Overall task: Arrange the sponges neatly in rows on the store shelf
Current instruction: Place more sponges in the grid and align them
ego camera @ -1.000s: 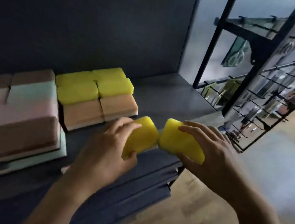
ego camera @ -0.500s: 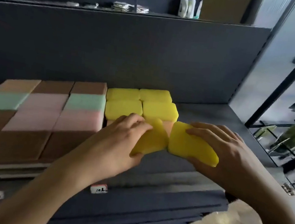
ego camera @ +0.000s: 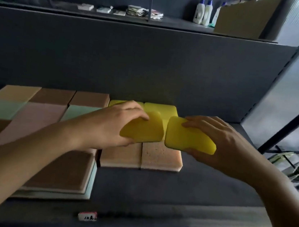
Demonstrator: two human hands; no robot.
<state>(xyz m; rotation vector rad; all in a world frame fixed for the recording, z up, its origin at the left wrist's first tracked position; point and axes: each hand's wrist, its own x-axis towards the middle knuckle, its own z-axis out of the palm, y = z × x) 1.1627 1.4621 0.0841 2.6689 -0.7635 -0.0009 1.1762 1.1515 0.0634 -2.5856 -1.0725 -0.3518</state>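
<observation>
Two hands over the dark grey store shelf [ego camera: 201, 191]. Left of frame: flat block of brown, pink and mint rectangular sponges [ego camera: 50, 120], laid in rows. Centre: left hand [ego camera: 111, 125], fingers and thumb curled round one rounded yellow foam sponge [ego camera: 144, 131], tilted above the peach-coloured sponges [ego camera: 160, 158] and the shelved yellow sponges [ego camera: 161, 108]. Just right: right hand [ego camera: 224, 145], pinching a second rounded yellow foam sponge [ego camera: 183, 140], fingers on top, thumb beneath. Held sponges just beside each other. Lower centre: small white price tag [ego camera: 87, 216] on the shelf edge.

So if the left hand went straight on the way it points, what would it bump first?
Probably the right yellow sponge, held by the right hand. The left hand points rightward, and the left yellow sponge it grips is almost touching it. Depth is unclear.
</observation>
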